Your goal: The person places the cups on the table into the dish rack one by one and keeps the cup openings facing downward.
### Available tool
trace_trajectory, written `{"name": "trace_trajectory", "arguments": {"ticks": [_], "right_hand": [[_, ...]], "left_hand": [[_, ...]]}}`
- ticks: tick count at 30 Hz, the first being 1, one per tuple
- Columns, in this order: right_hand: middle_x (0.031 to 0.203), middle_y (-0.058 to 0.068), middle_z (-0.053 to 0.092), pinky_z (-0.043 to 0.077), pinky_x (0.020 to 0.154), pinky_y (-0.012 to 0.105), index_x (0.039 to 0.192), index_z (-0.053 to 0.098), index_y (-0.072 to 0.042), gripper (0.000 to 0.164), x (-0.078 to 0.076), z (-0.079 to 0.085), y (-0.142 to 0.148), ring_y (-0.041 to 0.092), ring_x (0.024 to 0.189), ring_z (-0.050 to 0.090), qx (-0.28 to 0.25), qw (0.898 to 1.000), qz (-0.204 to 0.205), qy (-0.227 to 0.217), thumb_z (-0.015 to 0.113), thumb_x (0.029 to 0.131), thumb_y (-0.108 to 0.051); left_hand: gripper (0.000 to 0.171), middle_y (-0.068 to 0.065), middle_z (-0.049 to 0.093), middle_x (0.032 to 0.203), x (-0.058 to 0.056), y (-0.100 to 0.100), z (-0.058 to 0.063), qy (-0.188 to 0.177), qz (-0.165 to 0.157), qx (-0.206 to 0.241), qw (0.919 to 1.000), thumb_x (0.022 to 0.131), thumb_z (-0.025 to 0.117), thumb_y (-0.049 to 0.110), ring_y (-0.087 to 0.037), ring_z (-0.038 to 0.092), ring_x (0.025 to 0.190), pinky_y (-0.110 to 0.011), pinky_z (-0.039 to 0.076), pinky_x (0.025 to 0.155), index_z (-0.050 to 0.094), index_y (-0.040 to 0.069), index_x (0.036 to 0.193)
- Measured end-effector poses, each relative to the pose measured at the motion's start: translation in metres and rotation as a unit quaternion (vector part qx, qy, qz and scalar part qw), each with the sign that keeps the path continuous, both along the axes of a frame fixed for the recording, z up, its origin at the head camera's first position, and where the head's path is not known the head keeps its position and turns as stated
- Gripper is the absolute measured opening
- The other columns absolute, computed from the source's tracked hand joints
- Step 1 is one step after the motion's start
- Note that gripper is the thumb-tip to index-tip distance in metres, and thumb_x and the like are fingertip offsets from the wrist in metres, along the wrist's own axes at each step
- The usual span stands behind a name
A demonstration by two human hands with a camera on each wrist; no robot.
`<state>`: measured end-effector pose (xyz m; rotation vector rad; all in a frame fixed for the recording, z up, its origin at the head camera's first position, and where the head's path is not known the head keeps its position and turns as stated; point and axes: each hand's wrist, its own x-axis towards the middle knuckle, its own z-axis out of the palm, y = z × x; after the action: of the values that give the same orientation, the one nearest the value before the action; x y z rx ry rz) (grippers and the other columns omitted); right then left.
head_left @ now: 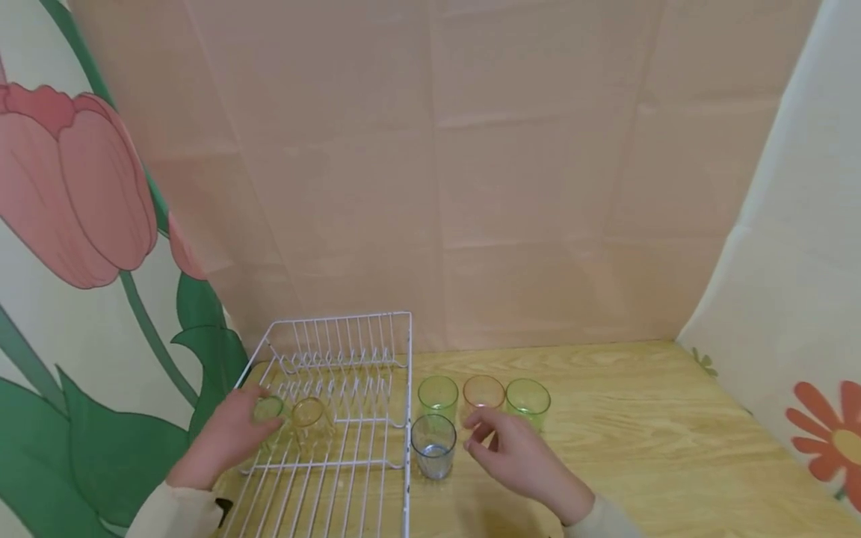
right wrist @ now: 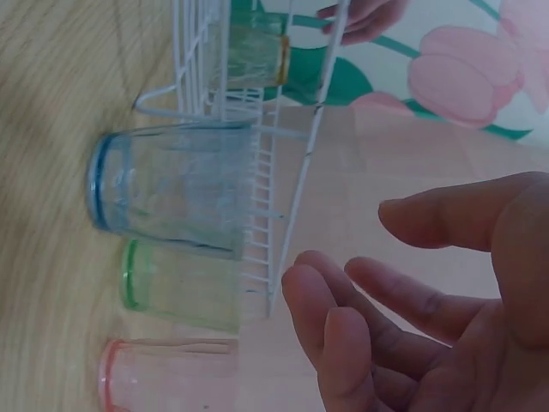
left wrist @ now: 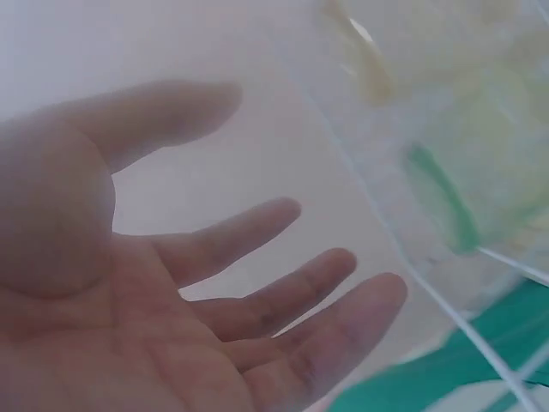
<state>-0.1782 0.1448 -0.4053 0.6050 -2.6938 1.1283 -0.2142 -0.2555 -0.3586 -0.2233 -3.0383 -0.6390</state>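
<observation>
My left hand [head_left: 232, 430] is over the left side of a white wire dish rack [head_left: 407, 388], beside a green glass [head_left: 269, 408]. In the left wrist view its fingers are spread and relaxed, apart from the green glass [left wrist: 442, 197]. An amber glass [head_left: 311, 430] stands upside down in the rack next to the green one. My right hand [head_left: 514, 452] hovers over the table, fingers loosely bent and holding nothing. Just left of it is a bluish clear glass [head_left: 433, 448], also seen in the right wrist view as a blue-tinted glass [right wrist: 171, 184].
Behind the bluish glass, a green glass [head_left: 438, 394], an orange-rimmed glass [head_left: 483, 391] and another green glass [head_left: 528, 400] stand in a row on the wood-grain table [head_left: 639, 418]. A pinkish sheet [head_left: 430, 187] hangs behind; a tulip-printed panel [head_left: 74, 194] borders the left.
</observation>
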Motion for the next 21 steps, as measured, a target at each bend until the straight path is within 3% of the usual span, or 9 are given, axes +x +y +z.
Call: {"name": "trace_trajectory", "arguments": {"ticks": [9,15,21], "right_hand": [[0.078,-0.005,0.064,0.042,0.050,0.022,0.108,0.061,-0.013,0.029,-0.014,-0.017,0.001,0.003,0.050,0.050,0.021,0.998,-0.039,-0.041,0.067,0.086,-0.031],[0.081,-0.004,0.063,0.042,0.054,0.024,0.119,0.058,-0.011,0.042,-0.017,-0.024,0.001,0.004,0.059,0.052,0.021,0.997,-0.052,-0.060,0.064,0.087,-0.038],[0.078,-0.004,0.057,0.042,0.051,0.025,0.120,0.057,-0.010,0.044,-0.020,-0.029,-0.002,0.008,0.064,0.051,0.021,0.995,-0.040,-0.087,0.054,0.092,-0.044]], "left_hand": [[0.042,-0.015,0.062,0.111,0.033,0.045,0.020,0.054,-0.022,-0.002,0.9983,0.085,0.067,0.030,-0.034,0.058,0.103,-0.048,0.047,0.083,0.061,0.002,0.115],[0.047,0.002,0.067,0.095,0.047,0.075,0.018,0.053,-0.023,0.013,0.9982,0.087,0.055,0.057,-0.015,0.063,0.084,-0.036,0.050,0.067,0.062,0.016,0.109],[0.047,0.012,0.064,0.077,0.062,0.098,0.016,0.049,-0.040,0.016,0.9979,0.088,0.048,0.062,-0.003,0.057,0.065,-0.028,0.046,0.056,0.063,0.018,0.098]]}}
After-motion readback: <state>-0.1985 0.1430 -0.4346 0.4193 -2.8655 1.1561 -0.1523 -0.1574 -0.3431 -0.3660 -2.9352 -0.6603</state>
